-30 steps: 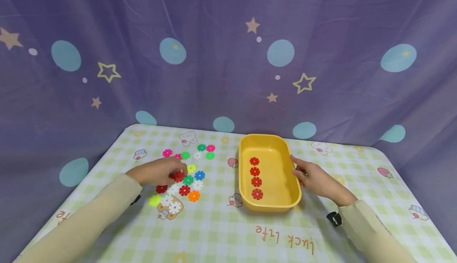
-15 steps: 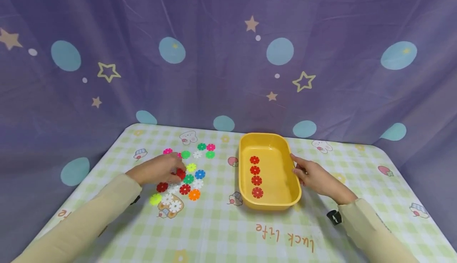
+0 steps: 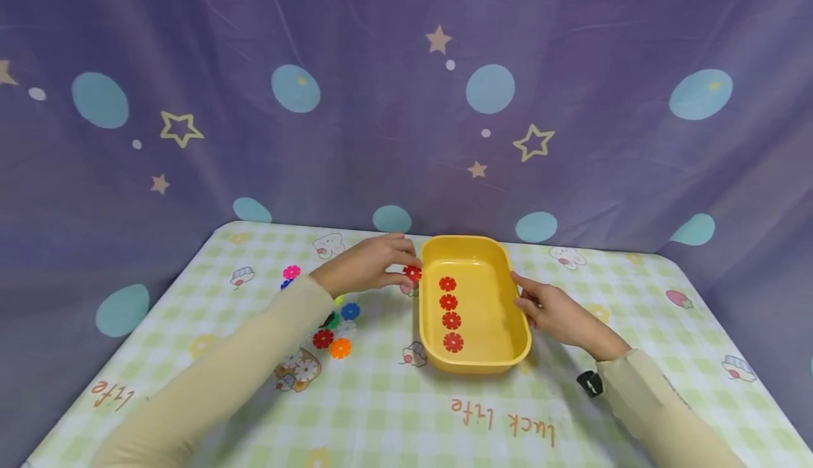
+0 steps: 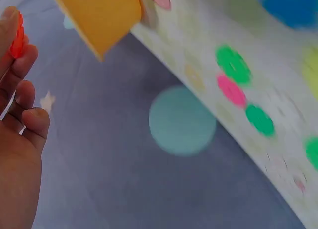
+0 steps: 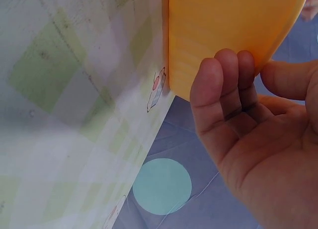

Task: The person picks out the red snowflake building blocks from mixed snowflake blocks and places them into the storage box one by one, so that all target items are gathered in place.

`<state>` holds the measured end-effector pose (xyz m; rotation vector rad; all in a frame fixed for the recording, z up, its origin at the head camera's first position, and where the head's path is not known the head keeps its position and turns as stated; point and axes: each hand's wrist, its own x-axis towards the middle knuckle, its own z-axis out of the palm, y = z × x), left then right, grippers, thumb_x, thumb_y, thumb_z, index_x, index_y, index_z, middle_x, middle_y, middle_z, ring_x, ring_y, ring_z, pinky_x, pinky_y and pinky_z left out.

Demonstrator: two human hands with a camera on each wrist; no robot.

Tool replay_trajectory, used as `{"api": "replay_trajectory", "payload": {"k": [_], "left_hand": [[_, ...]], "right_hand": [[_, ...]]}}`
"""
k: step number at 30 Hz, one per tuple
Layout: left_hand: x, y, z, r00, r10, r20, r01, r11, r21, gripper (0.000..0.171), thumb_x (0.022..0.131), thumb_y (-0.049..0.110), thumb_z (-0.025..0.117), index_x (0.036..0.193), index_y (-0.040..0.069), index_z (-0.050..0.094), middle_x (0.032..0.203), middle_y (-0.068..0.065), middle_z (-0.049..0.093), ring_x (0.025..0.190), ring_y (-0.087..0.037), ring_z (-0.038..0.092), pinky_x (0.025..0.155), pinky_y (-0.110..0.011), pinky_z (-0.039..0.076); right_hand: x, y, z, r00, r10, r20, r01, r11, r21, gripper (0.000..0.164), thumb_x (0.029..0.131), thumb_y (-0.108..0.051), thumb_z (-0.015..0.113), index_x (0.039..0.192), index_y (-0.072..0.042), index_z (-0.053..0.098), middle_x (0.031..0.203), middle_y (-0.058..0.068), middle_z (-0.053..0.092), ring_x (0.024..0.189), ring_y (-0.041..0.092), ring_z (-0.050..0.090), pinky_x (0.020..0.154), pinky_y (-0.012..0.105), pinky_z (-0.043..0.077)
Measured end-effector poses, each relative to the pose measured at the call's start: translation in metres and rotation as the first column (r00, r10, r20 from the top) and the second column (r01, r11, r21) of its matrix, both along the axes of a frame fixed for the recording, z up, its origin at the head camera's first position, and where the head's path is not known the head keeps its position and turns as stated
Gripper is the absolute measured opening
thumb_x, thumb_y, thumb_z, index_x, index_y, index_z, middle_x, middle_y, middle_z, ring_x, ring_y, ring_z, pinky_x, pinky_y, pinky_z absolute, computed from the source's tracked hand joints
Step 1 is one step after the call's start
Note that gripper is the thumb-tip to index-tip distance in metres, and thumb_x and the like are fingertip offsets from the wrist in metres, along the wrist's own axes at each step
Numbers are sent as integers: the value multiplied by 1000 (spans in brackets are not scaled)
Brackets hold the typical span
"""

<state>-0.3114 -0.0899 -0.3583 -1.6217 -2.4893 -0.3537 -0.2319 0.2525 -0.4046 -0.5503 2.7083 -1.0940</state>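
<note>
My left hand (image 3: pixel 371 265) pinches a red snowflake disc (image 3: pixel 412 272) just outside the left rim of a yellow tray (image 3: pixel 492 368). In the left wrist view the same red disc (image 4: pixel 18 39) is edge-on between thumb and fingers. Inside the tray, several red discs (image 3: pixel 452 320) lie flat in a column along the left side. My right hand (image 3: pixel 562 316) holds the tray's right side. From the right wrist, the thumb is at the rim and the curled fingers (image 5: pixel 207 85) lie against the outer wall.
Loose discs lie left of the tray, partly hidden by my left arm: an orange disc (image 3: pixel 340 348), a dark red disc (image 3: pixel 323 339), a blue disc (image 3: pixel 351 311) and others. The checked tablecloth (image 3: pixel 381 411) ends at a purple curtain (image 3: pixel 381 150) behind.
My left hand has lifted a red disc from the loose group and carried it right to the tray's edge. My right hand stays at the tray's right side.
</note>
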Motion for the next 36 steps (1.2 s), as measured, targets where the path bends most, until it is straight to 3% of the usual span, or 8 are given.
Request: {"api": "replay_trajectory", "payload": {"k": [7,14,18,23,30,36], "left_hand": [[-25,54,-18,999,31,8,-30,992,-123,29,84,27,73,108,12,71,99,2,60,91,-13,49,81,-24,43],[-42,84,-27,990,137,-21,-136,931,-338,27,84,27,74,107,14,72,96,0,63,88,-16,52,84,-28,42],[-48,96,-30,976,216,33,-187,904,-384,14,84,23,74,95,14,73,84,4,64,76,-14,53,75,-26,44],[-50,107,-32,966,253,56,-208,886,-414,8,89,19,68,91,12,72,77,3,62,70,-14,54,69,-23,47],[-52,110,-30,963,264,57,-224,899,-376,18,88,13,68,106,14,72,99,2,67,86,-13,58,84,-26,47],[-57,112,-28,963,256,81,-212,912,-351,24,89,4,63,108,15,71,101,1,67,87,-13,58,84,-25,47]], "right_hand": [[-1,-2,-2,1000,15,-8,-15,1000,-1,52,99,-7,47,145,5,26,73,5,51,54,15,46,50,27,41],[-1,-3,-3,1000,23,-15,-23,1000,-3,52,99,-7,47,145,5,26,72,7,51,53,13,46,51,26,41],[-1,-2,-2,1000,14,-13,-14,1000,10,52,99,-8,47,146,4,26,71,6,51,53,14,46,51,26,41],[-2,-1,-2,1000,12,-12,-11,1000,17,53,99,-9,47,146,3,26,71,6,51,54,14,46,52,26,41],[-2,0,-1,1000,20,-19,-19,1000,11,53,99,-7,48,145,5,26,72,10,52,54,15,47,52,26,41],[-3,3,-1,1000,13,-11,-13,1000,6,53,99,-7,48,145,5,25,72,9,52,55,16,48,51,26,41]]}}
